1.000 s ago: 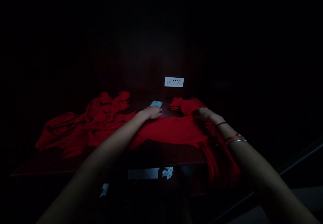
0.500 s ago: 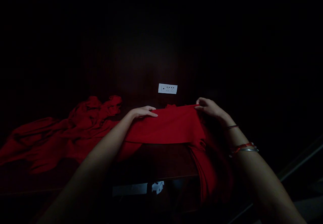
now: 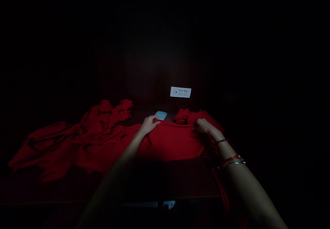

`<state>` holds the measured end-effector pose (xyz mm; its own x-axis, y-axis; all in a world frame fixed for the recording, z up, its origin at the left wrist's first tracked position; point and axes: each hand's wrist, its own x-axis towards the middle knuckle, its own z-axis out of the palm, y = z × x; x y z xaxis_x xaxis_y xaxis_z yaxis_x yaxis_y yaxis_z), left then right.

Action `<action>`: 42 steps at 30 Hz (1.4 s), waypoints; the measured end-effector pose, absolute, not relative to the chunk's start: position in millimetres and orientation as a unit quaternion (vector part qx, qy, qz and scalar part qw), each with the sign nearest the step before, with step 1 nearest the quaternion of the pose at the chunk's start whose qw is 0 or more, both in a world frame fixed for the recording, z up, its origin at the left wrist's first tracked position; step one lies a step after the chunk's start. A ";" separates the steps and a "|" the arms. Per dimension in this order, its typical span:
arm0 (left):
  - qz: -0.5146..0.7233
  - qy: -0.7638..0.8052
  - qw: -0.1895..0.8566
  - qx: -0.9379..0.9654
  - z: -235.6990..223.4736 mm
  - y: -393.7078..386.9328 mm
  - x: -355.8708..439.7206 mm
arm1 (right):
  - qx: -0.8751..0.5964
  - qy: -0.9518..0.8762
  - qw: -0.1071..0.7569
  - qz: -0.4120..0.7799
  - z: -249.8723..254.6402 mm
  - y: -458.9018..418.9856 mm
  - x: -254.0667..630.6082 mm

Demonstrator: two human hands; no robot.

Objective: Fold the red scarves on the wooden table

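Observation:
A wide piece of red cloth [image 3: 172,143] lies across the dark table, its far edge running between my two hands. My left hand [image 3: 149,124] pinches that edge at its left end, thumb toward the middle. At the right end my right hand [image 3: 203,126] grips the same edge, its fingertips partly hidden. Just beyond my left fingers lies a phone [image 3: 161,115] with a lit screen. Behind my right hand sits more folded red cloth [image 3: 182,115]. To the left spreads a rumpled heap of red cloth [image 3: 100,129].
A white socket plate [image 3: 180,92] is on the dark wall behind. The table's front edge [image 3: 190,197] runs across below my hands, and pale papers [image 3: 169,204] show beneath it. Red cloth hangs over the edge at the right. Most surroundings are too dark to see.
Half a second ago the cloth's far edge was raised between my hands, covering the phone. Now both hands have lowered it, and the phone shows again. The camera view has shifted slightly.

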<state>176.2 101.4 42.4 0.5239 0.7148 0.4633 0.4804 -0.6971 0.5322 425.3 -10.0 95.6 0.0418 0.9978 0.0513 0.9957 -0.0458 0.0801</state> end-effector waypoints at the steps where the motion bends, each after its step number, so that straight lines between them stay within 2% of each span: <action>1: 0.350 0.371 0.153 0.846 38.7 101.5 174.2 | 0.724 0.687 -0.003 0.061 93.7 -9.3 424.1; 5: 0.395 0.386 0.121 0.825 37.6 97.9 169.0 | 0.709 0.693 -0.105 0.077 106.1 -17.7 420.4; 9: 0.467 0.348 0.109 0.806 53.9 87.4 167.9 | 0.673 0.710 -0.204 0.032 139.5 -38.7 419.7; 11: 0.495 0.325 0.104 0.799 69.0 80.2 167.0 | 0.650 0.732 -0.203 -0.016 156.4 -49.5 419.3; 15: 0.489 0.257 0.080 0.830 116.7 68.8 159.3 | 0.638 0.747 -0.133 -0.130 183.8 -64.3 417.8; 17: 0.463 0.237 0.060 0.852 146.7 65.2 152.8 | 0.660 0.732 -0.119 -0.122 196.5 -69.3 417.2; 20: 0.417 0.233 0.059 0.877 188.1 59.6 141.8 | 0.692 0.709 -0.132 -0.026 216.7 -78.1 414.3; 23: 0.386 0.237 0.117 0.884 214.4 52.9 129.1 | 0.697 0.700 -0.156 0.016 233.2 -90.7 407.4; 28: 0.287 0.241 0.242 0.895 223.4 42.0 109.9 | 0.644 0.723 -0.210 -0.135 240.0 -112.0 397.2; 33: 0.356 0.219 0.368 0.830 207.5 29.9 112.2 | 0.646 0.698 -0.256 -0.169 239.8 -120.6 399.3; 36: 0.347 0.205 0.436 0.804 193.9 30.5 122.4 | 0.675 0.662 -0.267 -0.185 241.8 -120.9 402.5; 42: 0.369 0.223 0.467 0.772 184.3 48.4 137.2 | 0.624 0.648 -0.346 -0.267 237.3 -121.6 402.2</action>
<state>137.2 48.4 184.3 0.6276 0.6892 0.3621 -0.0004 -0.4648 0.8854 402.2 -121.6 237.3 0.0184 0.9932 0.1148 0.6229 0.0784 -0.7783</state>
